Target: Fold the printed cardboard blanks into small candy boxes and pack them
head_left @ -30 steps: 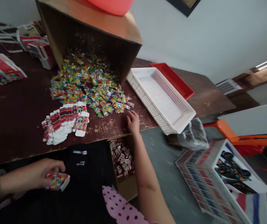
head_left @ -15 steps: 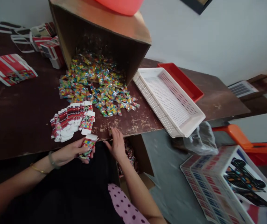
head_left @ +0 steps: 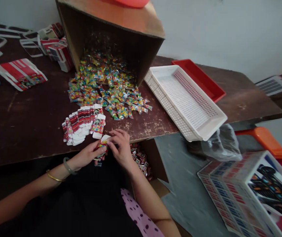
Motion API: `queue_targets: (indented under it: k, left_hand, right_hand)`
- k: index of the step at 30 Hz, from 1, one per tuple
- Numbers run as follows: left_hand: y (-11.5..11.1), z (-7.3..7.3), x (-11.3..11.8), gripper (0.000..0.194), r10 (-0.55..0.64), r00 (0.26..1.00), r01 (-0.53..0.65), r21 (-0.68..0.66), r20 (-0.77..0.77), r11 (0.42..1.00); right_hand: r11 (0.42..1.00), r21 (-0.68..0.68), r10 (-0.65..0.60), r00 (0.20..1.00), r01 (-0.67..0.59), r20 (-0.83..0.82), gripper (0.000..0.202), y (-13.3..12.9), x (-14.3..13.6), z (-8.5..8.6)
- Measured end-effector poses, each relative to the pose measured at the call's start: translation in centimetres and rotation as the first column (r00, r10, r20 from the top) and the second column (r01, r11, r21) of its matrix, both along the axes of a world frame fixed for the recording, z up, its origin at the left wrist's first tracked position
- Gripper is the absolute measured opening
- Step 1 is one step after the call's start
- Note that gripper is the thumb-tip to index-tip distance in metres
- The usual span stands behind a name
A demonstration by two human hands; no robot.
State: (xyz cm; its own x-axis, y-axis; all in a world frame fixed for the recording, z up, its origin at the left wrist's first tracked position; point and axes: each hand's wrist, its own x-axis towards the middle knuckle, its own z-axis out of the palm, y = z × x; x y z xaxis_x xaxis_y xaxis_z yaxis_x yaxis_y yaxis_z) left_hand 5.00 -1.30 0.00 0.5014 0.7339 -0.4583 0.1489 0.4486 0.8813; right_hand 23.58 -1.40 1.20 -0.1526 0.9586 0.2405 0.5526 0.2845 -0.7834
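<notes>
My left hand [head_left: 88,155] is closed around a small red printed carton [head_left: 101,144], its white flap up at the top. My right hand [head_left: 121,146] meets the carton's open end, thumb and fingers pinched there. A bit of yellow at those fingertips looks like a small candy packet [head_left: 105,142], mostly hidden. Just beyond, a fanned stack of flat red-and-white cartons [head_left: 79,123] lies on the table, with one carton [head_left: 98,126] at its right end. Behind them a heap of clear candy packets [head_left: 106,84] spills from a cardboard box [head_left: 113,16] lying on its side.
A white perforated basket [head_left: 185,102] overhangs the brown table's [head_left: 27,131] front edge, beside a red tray [head_left: 202,82]. Below the edge an open carton holds packed pieces [head_left: 141,161]. More red-and-white boxes [head_left: 57,52] stand at the left. A plastic crate [head_left: 229,187] and orange stool [head_left: 266,141] are right.
My right hand has moved from the table edge to the mouth of the carton in my left hand, and pinches there. The whole view has shifted slightly.
</notes>
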Motion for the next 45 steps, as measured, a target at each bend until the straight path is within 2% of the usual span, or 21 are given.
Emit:
queue_targets:
  k: [2,3,5,6,8,10,12,14,17,19,22,24,26,29,31,33,35,38,40,43,45]
  left_hand:
    - [0.0,-0.1,-0.5,0.059,0.033,0.999,-0.033,0.006,-0.021,0.999]
    - [0.0,-0.1,-0.6,0.062,0.043,0.999,-0.043,-0.002,-0.026,0.999]
    - [0.0,0.0,-0.7,0.063,0.045,0.999,-0.045,-0.053,-0.015,0.998]
    - [0.0,0.1,-0.7,0.061,0.046,0.999,-0.045,-0.090,0.000,0.995]
    - [0.0,0.2,-0.5,0.056,0.049,0.998,-0.044,-0.142,0.030,0.989]
    - [0.1,0.3,-0.4,0.046,0.040,0.998,-0.035,-0.123,0.038,0.992]
    - [0.2,0.4,-0.4,0.036,0.015,1.000,-0.014,-0.059,0.022,0.998]
    - [0.4,0.4,-0.5,0.033,-0.007,1.000,0.007,-0.002,-0.012,1.000]
    - [0.8,0.3,-0.4,0.034,0.006,0.999,-0.006,0.005,-0.036,1.000]
    - [1.0,0.4,-0.3,0.035,0.038,0.999,-0.038,-0.022,-0.029,0.999]
    - [1.1,0.5,-0.5,0.035,0.063,0.997,-0.061,-0.058,0.037,0.996]
    - [1.0,0.7,-1.0,0.036,0.019,0.990,-0.006,-0.092,0.138,0.996]
    - [0.9,0.9,-1.6,0.037,-0.041,0.980,0.061,-0.100,0.195,0.993]
    - [0.2,1.0,-1.8,0.033,-0.046,0.985,0.067,-0.121,0.168,0.990]
    - [-0.5,1.0,-1.3,0.033,-0.045,0.982,0.078,-0.174,0.186,0.982]
    - [-1.0,0.8,-0.6,0.038,-0.076,0.970,0.129,-0.228,0.230,0.965]
    - [-1.1,0.7,-0.4,0.042,-0.112,0.966,0.170,-0.243,0.234,0.955]
    - [-0.6,0.6,-1.6,0.045,-0.092,0.988,0.116,-0.196,0.125,0.974]
    - [-0.2,0.4,-3.0,0.039,0.004,0.999,0.003,-0.173,0.043,0.985]
    - [0.0,0.3,-4.8,0.033,0.161,0.987,-0.162,-0.169,-0.019,0.972]
    - [-0.1,0.3,-5.4,0.033,0.218,0.976,-0.218,-0.184,-0.022,0.958]
  right_hand:
    - [0.988,-0.009,0.155,0.988,-0.155,-0.005,0.012,-0.6,-0.1,-0.1]
    - [0.988,-0.021,0.150,0.986,-0.152,-0.069,0.015,-1.0,-0.1,-0.3]
    - [0.991,-0.130,-0.003,0.953,-0.039,-0.303,0.020,-1.8,-0.2,-1.1]
    - [0.971,-0.240,-0.098,0.896,-0.010,-0.434,0.024,-2.1,-0.3,-1.6]
    - [0.873,-0.471,-0.237,0.737,-0.124,-0.633,0.031,-2.5,-0.6,-2.7]
    - [0.750,-0.571,-0.283,0.618,-0.334,-0.734,0.035,-2.4,-1.0,-3.3]
    - [0.703,-0.580,-0.268,0.602,-0.412,-0.752,0.035,-2.0,-1.2,-3.3]
    - [0.759,-0.545,-0.173,0.696,-0.357,-0.697,0.028,-1.5,-1.2,-2.7]
    - [0.901,-0.334,0.080,0.862,-0.278,-0.500,0.021,-1.1,-1.0,-1.2]
    - [0.935,-0.206,0.191,0.899,-0.289,-0.394,0.024,-1.0,-0.8,-0.3]
    - [0.947,-0.198,0.159,0.906,-0.251,-0.391,0.024,-0.6,-0.5,0.5]
    - [0.953,-0.227,0.095,0.909,-0.201,-0.405,0.021,-0.4,-0.4,0.6]
    - [0.955,-0.219,0.105,0.921,-0.198,-0.374,0.021,-0.6,-0.5,0.3]
    - [0.969,-0.117,0.183,0.951,-0.217,-0.247,0.030,-1.8,-0.9,-0.6]
    - [0.982,-0.062,0.161,0.967,-0.176,-0.198,0.034,-2.8,-0.7,-1.0]
    - [0.987,-0.088,0.118,0.972,-0.138,-0.204,0.031,-3.3,0.7,-0.8]
    - [0.969,-0.179,0.141,0.975,-0.172,-0.173,0.026,-3.1,3.1,0.1]
    - [0.947,-0.259,0.211,0.976,-0.190,0.057,0.021,-1.6,5.8,1.2]
    - [0.967,-0.196,0.205,0.957,-0.165,0.206,0.027,0.0,5.2,0.6]
    - [0.977,-0.049,0.212,0.936,-0.207,0.281,0.062,2.5,0.8,-2.3]
    - [0.979,0.000,0.193,0.923,-0.205,0.333,0.052,3.9,-2.3,-4.3]
